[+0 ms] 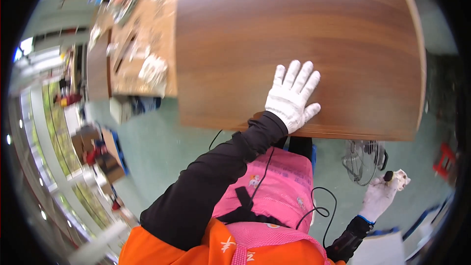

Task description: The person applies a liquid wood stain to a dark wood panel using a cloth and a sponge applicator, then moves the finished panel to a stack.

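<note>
My left hand (293,95), in a white glove, lies flat with fingers spread on the near edge of a dark brown wooden board (304,34). My right hand (381,194), also gloved in white, hangs low at my right side and grips a small object (396,178) with a black part and a pale body; its kind is too small to tell. I wear black sleeves, an orange top and a pink apron (279,191) with a black cable running over it.
A lighter workbench (142,39) cluttered with tools and scraps stands left of the board. A small fan (364,159) sits on the green floor under the board's right side. Boxes and shelves line the far left.
</note>
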The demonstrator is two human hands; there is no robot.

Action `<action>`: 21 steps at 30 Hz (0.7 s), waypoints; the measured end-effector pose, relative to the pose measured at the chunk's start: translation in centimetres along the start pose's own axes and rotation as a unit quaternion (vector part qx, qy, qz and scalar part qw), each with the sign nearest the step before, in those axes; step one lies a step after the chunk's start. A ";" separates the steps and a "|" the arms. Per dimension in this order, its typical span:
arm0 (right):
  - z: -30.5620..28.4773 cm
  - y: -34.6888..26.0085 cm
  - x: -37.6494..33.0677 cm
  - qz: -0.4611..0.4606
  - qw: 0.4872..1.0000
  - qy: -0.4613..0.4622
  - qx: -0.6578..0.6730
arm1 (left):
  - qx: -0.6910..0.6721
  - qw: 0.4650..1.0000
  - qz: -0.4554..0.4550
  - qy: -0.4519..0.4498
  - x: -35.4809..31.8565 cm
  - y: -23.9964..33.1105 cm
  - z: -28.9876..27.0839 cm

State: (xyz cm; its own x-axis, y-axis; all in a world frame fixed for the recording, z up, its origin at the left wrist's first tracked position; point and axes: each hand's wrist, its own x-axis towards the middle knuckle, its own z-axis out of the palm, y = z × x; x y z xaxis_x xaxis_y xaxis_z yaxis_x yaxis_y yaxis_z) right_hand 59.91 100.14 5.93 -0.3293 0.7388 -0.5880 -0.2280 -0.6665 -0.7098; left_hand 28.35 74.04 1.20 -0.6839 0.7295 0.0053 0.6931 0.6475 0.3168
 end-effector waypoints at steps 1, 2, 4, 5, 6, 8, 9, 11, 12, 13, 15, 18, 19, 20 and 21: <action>1.1 -0.1 -0.1 -0.005 1.000 0.008 -0.020 | -0.008 1.000 -0.019 -0.013 -2.4 -0.5 -0.3; 2.3 -0.1 -0.1 0.005 0.999 0.017 -0.027 | -0.013 0.999 -0.033 0.004 -5.0 -1.1 -0.5; 4.4 0.5 -0.5 0.029 0.994 -0.096 -0.045 | -0.027 0.996 -0.082 0.013 -8.8 -2.2 -0.6; 5.1 1.0 -1.2 0.023 0.989 -0.133 -0.051 | -0.036 0.994 -0.106 0.020 -11.3 -2.8 -0.7; 5.7 1.8 -2.5 0.041 0.987 -0.147 -0.053 | -0.047 0.990 -0.128 0.021 -14.2 -3.6 -0.8; 6.6 3.7 -4.9 0.051 0.981 -0.175 -0.060 | -0.032 0.980 -0.190 0.043 -19.8 -6.0 -1.3; 6.7 5.0 -6.6 0.072 0.973 -0.209 -0.062 | -0.025 0.972 -0.230 0.037 -23.3 -7.6 -1.6; 8.0 6.7 -9.7 0.101 0.965 -0.231 -0.071 | 0.027 0.959 -0.269 0.085 -29.7 -11.1 -1.9; 9.4 7.0 -9.7 0.111 0.961 -0.241 -0.082 | 0.057 0.945 -0.307 0.095 -31.3 -12.6 -1.0; 11.3 7.5 -10.1 0.121 0.958 -0.241 -0.096 | 0.052 0.929 -0.345 0.125 -33.2 -14.4 -0.3; 13.9 9.2 -9.0 0.114 0.967 -0.185 -0.129 | -0.092 0.850 -0.486 0.182 -36.3 -18.3 2.5; 18.2 12.0 -7.7 0.161 0.945 -0.233 -0.164 | -0.458 0.460 -0.720 0.243 -41.3 -22.3 5.4; 18.8 12.6 -8.0 0.167 0.942 -0.236 -0.170 | -0.556 0.294 -0.734 0.258 -42.9 -21.9 6.3; 19.6 13.4 -8.5 0.172 0.943 -0.219 -0.182 | -0.592 0.194 -0.742 0.249 -44.3 -21.2 6.6; 20.2 13.8 -9.1 0.184 0.933 -0.245 -0.190 | -0.606 0.225 -0.723 0.244 -44.7 -20.3 7.2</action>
State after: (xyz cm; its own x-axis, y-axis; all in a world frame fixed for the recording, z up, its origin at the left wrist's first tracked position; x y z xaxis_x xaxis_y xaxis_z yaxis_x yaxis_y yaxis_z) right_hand 41.26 82.20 9.28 -0.7214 0.2706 -0.6375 0.2936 -0.7142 -0.6354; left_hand 46.48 29.93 -12.32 -0.1429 -0.3534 -0.9245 -0.7031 -0.6212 0.3462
